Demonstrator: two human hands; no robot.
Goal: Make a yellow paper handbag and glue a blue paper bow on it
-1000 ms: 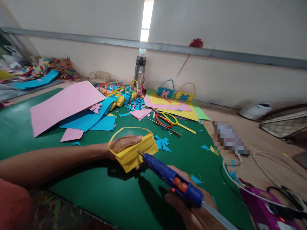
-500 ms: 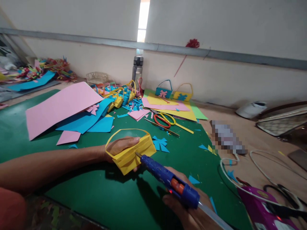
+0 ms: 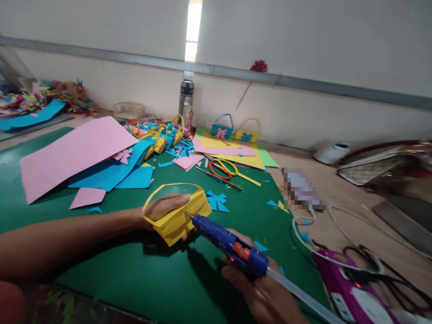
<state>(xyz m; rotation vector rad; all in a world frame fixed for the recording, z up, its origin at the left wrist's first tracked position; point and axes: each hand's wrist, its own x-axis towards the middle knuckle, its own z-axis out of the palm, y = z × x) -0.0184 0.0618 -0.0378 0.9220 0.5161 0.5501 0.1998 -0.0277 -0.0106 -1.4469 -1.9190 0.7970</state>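
Observation:
My left hand (image 3: pixel 168 208) grips a small yellow paper handbag (image 3: pixel 184 220), its thin strap looping over the back of the hand. The bag is tilted, one side facing up toward me. In my right hand (image 3: pixel 251 288) is a blue glue gun (image 3: pixel 229 243) with a red light glowing and a clear glue stick (image 3: pixel 297 292) sticking out of its rear. Its nozzle tip is at the middle of the bag's side; whether it touches the paper I cannot tell. A blue paper bow (image 3: pixel 218 201) lies flat on the green mat (image 3: pixel 118 261) just beyond the bag.
Scissors (image 3: pixel 222 170) with red and yellow handles lie behind the bow. Pink sheet (image 3: pixel 77 155) and blue paper (image 3: pixel 111 175) spread at left. Finished bags (image 3: pixel 222 131) stand near the wall. At right are a purple power strip (image 3: pixel 351 288), cables and a blurred-out object (image 3: pixel 302 188).
The whole view has shifted, so most things appear further left. Both hands keep their hold, with the glue gun's tip still at the yellow bag's side.

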